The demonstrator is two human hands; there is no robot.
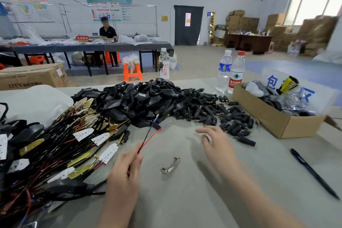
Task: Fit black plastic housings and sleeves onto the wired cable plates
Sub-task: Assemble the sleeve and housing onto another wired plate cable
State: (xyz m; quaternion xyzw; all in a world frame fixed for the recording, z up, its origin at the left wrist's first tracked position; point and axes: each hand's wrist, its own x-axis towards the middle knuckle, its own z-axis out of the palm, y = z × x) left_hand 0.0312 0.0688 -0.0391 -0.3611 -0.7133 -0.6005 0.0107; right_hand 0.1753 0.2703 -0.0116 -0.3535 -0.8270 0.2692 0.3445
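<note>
My left hand [124, 170] pinches a cable whose black and red wires [150, 134] stick up and away, ending in small blue and yellow tips. My right hand [215, 141] hovers open over the grey table, fingers spread, just short of the scattered black sleeves [233, 118]. A big heap of black plastic housings [144, 100] lies behind the wires. At the left sprawls a pile of wired cable plates [61, 144], white and gold plates on black and red leads.
A small metal clip [170, 165] lies between my hands. A black pen [312, 172] rests at the right. A cardboard box [273, 116] of packets stands right, with two water bottles [230, 72] behind it. Another person sits at a far table.
</note>
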